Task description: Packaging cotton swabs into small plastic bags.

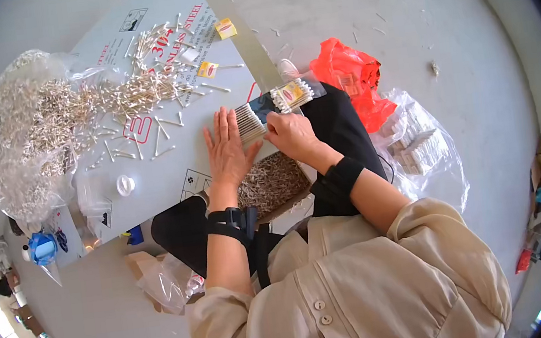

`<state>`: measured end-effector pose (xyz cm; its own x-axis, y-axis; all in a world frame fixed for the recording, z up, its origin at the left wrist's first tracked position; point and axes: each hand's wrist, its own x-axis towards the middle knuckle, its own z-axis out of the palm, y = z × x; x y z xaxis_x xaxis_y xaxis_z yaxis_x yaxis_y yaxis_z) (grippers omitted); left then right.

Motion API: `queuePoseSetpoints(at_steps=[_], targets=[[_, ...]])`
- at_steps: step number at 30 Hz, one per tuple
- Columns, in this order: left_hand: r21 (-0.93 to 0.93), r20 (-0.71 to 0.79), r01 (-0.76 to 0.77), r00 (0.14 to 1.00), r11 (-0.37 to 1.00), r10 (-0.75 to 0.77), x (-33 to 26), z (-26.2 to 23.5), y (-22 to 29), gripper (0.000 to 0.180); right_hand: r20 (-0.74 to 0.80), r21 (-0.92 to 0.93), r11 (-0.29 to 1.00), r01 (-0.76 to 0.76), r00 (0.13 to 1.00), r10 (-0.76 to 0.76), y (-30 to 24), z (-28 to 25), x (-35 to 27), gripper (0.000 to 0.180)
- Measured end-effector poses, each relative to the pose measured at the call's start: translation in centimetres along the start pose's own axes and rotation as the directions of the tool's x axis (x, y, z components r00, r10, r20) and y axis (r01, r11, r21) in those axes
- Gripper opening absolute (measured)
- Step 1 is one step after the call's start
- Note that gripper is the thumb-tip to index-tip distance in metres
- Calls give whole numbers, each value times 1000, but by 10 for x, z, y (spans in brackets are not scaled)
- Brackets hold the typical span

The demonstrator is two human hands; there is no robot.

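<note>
We have the left hand (pixel 228 152) laid flat, thumb spread, against one end of a row of cotton swabs (pixel 249 123) at the edge of the table (pixel 173 171); the right hand (pixel 295 136) is curled by the other end, and we cannot tell what it pinches. Below, a cardboard box (pixel 274 183) holds loose swabs; at left, a clear bag (pixel 25 148) bulges with more. White packs (pixel 418 151) fill a transparent bag (pixel 450 170). Yellow labels (pixel 225 28) and red printing (pixel 192 18) show on the table.

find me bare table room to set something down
The table has a free patch between the white round item and the left hand, another toward its far end beyond the swab heap. Crowded: the left, with the swab-filled bag, and the swab row beside the right hand.
</note>
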<state>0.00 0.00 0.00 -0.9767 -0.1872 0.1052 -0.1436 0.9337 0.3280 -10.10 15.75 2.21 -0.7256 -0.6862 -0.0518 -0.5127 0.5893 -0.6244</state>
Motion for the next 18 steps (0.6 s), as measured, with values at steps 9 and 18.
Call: queuePoseSetpoints(at_steps=[9, 18], targets=[[50, -51, 357, 934, 933, -354, -22, -3, 11, 91, -280, 570, 816, 98, 956, 81, 0, 16, 5, 23], [74, 22, 395, 917, 916, -397, -12, -3, 14, 94, -298, 835, 513, 199, 947, 118, -19, 46, 29, 45]])
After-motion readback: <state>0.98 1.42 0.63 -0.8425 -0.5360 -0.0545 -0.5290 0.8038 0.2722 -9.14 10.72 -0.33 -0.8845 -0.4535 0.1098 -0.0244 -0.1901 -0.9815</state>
